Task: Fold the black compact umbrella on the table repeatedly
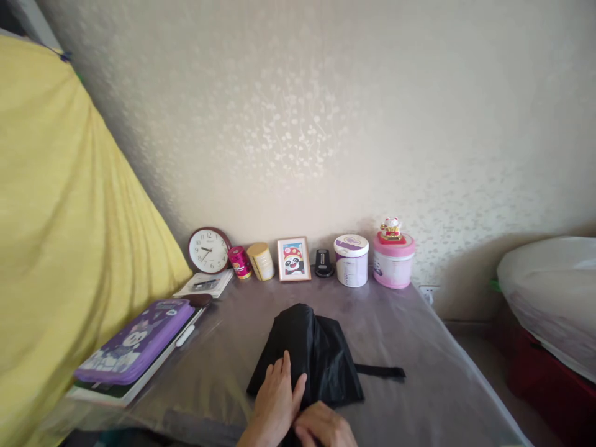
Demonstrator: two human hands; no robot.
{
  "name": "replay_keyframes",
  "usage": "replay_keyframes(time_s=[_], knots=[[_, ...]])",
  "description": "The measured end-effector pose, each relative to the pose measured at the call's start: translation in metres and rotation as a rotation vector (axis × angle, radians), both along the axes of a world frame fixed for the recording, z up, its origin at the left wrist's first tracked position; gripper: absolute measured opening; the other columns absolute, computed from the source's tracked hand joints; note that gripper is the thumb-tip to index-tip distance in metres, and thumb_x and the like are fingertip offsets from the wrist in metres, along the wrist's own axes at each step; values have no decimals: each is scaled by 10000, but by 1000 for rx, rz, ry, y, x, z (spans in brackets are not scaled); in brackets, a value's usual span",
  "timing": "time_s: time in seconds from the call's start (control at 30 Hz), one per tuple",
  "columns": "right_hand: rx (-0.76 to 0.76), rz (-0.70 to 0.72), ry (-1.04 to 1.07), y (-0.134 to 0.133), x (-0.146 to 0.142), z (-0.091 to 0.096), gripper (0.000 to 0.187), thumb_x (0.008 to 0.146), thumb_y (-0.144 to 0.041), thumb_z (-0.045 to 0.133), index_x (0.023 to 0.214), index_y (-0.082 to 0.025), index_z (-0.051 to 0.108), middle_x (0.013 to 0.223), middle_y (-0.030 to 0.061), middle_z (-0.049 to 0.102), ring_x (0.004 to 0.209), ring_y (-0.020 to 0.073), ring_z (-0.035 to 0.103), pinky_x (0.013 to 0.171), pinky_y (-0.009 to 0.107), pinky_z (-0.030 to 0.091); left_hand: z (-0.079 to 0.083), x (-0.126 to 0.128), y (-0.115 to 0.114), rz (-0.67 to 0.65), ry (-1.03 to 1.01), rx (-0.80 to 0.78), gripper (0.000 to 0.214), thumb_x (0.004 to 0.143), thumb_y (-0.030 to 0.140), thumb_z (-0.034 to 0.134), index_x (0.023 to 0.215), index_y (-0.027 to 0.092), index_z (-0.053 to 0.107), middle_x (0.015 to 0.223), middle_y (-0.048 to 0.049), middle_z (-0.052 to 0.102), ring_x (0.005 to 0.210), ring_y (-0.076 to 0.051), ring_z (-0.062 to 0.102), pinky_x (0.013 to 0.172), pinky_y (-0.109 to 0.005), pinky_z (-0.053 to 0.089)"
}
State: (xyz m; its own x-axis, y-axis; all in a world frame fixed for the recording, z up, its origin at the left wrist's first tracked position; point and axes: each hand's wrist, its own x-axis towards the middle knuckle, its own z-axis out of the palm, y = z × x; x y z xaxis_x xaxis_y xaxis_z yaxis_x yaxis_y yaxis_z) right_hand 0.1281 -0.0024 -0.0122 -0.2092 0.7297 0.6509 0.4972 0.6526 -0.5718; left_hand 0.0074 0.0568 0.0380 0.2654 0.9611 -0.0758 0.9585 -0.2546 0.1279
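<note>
A black umbrella (305, 347) with its cloth loosely folded lies on the table in front of me, its folds spread wide. From its right side a narrow strap (380, 371) sticks out flat. My left hand (278, 397) rests on the left part of the cloth, fingers stretched out and thumb apart. At the near end my right hand (325, 426) is curled, closed around the umbrella's lower part. What lies inside those fingers is mostly hidden, and the handle does not show clearly.
Along the wall stand a clock (209, 250), a pink can (239, 262), a yellow canister (261, 261), a picture frame (294, 259), a white tub (351, 261) and a pink tub (393, 264) bearing a lucky cat (392, 230). A purple case (135, 341) lies left, by a yellow curtain (93, 217).
</note>
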Motion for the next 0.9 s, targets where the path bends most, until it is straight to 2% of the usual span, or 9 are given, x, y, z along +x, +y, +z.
replay_keyframes(time_s=[0.1, 0.2, 0.27, 0.37, 0.47, 0.6, 0.73, 0.83, 0.9], knots=[[-236, -129, 152, -10, 31, 21, 269, 928, -332, 420, 856, -230, 658, 748, 6, 675, 688, 125, 635, 646, 171, 467, -2, 8, -6, 27, 26, -3, 591, 931, 338, 244, 1378, -45, 293, 1367, -203, 447, 1227, -282, 464, 1026, -358, 334], [-358, -269, 341, -7, 47, 17, 306, 913, -413, 434, 850, -223, 666, 716, 4, 668, 679, 134, 640, 647, 166, 461, -1, 13, -15, 57, 38, -32, 658, 924, 392, 262, 1379, -83, 243, 1381, -247, 405, 1239, -303, 447, 1013, -365, 347], [-405, -298, 410, -3, 50, 10, 331, 898, -453, 445, 835, -223, 675, 694, 2, 665, 675, 140, 640, 642, 165, 456, 1, 14, -20, 75, 35, -63, 774, 871, 459, 376, 1394, -79, 185, 1393, -249, 387, 1249, -336, 419, 994, -388, 364], [-437, -265, 430, -3, 49, 5, 350, 882, -480, 457, 818, -222, 684, 686, 3, 661, 670, 147, 633, 639, 171, 450, 4, 13, -26, 97, 45, -94, 907, 744, 396, 548, 1424, -21, 117, 1410, -214, 381, 1260, -365, 377, 986, -451, 353], [-445, -252, 443, -5, 48, 4, 360, 880, -490, 455, 832, -220, 688, 692, 8, 657, 678, 152, 627, 639, 179, 443, 6, 12, -27, 92, 61, -104, 916, 692, 275, 571, 1439, 28, 103, 1398, -201, 403, 1227, -353, 415, 974, -469, 351], [-444, -229, 441, -6, 48, 1, 370, 889, -492, 437, 853, -216, 681, 707, 13, 649, 690, 156, 618, 648, 192, 433, 1, 12, -26, 124, -31, -163, 894, 702, 132, 516, 1444, 32, 27, 1389, -224, 388, 1047, -267, 584, 853, -330, 442], [-452, -189, 416, -6, 49, 3, 391, 885, -508, 434, 848, -206, 681, 697, 21, 640, 675, 160, 599, 651, 216, 427, -1, 5, -23, 178, -296, -147, 846, 719, 73, 492, 1442, 23, 57, 1371, -206, 416, 1156, -225, 520, 931, -258, 380], [-532, -71, 430, -11, 45, 9, 427, 870, -542, 443, 845, -190, 684, 672, 27, 638, 653, 159, 585, 629, 230, 430, 8, -4, -19, 190, -433, -135, 835, 695, 72, 511, 1436, 21, 130, 1369, -204, 428, 1235, -237, 443, 1002, -270, 320], [-635, 80, 453, -19, 40, 10, 470, 848, -582, 450, 840, -175, 686, 666, 33, 645, 639, 156, 583, 613, 236, 435, 21, -10, -18, 187, -497, -137, 842, 681, 84, 516, 1438, 42, 148, 1349, -191, 460, 1197, -238, 480, 991, -277, 337]])
